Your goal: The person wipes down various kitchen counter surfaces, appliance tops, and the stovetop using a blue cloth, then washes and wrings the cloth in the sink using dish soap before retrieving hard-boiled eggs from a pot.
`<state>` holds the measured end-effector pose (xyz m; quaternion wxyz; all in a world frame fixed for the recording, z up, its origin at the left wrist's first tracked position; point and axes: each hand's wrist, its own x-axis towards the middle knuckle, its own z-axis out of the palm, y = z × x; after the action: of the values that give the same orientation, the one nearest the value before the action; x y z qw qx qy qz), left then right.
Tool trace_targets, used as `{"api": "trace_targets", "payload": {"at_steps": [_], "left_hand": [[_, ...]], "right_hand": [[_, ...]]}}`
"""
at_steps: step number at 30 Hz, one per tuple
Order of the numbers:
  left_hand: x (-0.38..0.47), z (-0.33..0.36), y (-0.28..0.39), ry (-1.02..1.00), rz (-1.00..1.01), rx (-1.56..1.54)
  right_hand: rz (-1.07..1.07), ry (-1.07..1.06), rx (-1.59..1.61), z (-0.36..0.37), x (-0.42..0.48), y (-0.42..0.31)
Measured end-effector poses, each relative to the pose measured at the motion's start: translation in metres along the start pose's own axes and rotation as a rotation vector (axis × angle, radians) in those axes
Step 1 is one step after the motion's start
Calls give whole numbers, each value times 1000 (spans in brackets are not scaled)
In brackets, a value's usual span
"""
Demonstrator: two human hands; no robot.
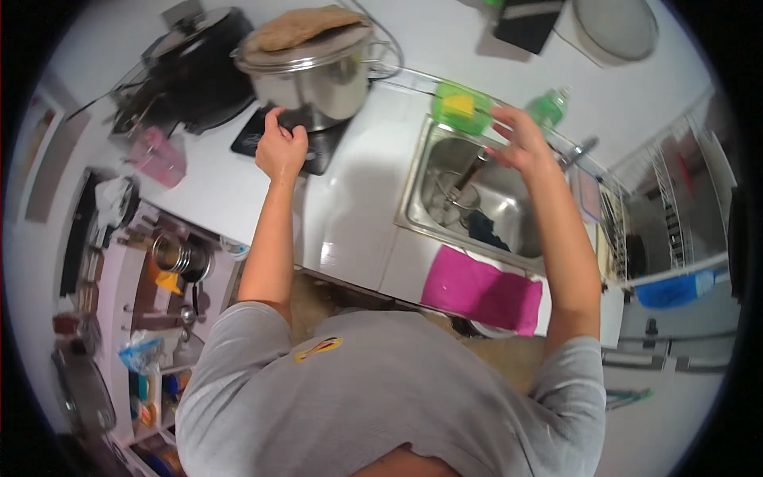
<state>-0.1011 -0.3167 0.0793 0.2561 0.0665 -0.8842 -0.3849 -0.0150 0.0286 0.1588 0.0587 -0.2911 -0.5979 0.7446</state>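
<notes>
My left hand [283, 146] is over the front edge of a black induction cooktop [322, 152], fingers partly curled, holding nothing that I can see. On the cooktop stands a lidded stainless-steel pot [313, 89] with a brown, cloth-like pad [307, 27] on its lid. My right hand [515, 140] hangs above the back of the steel sink [506, 206], fingers spread and without an object. Beside it lie a yellow sponge [458, 105] on a green tray [444, 119] and a green dish-soap bottle [548, 108]. A dark-handled utensil [471, 173] and a dark cloth [486, 229] are in the sink.
A magenta cloth [483, 289] lies on the counter before the sink. The faucet [579, 152] and a wire dish rack [667, 208] are at the right. Farther left are a large black pot [199, 77] and a pink container [158, 158]. Open shelves [119, 334] stand at lower left.
</notes>
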Motion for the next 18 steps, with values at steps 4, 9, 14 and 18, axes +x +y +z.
{"api": "trace_targets", "payload": {"at_steps": [4,9,14,18], "left_hand": [[28,-9,-105,-49,-133,357],[25,-22,-159,-311,-10,457],[37,-2,-127,-501,23,615],[50,9,-133,-547,40,783]], "right_hand": [[24,-21,-71,0,-3,2],[12,-20,23,13,3,-1],[-6,-8,59,6,2,-20],[-68,-95,47,1,-11,-34]]}}
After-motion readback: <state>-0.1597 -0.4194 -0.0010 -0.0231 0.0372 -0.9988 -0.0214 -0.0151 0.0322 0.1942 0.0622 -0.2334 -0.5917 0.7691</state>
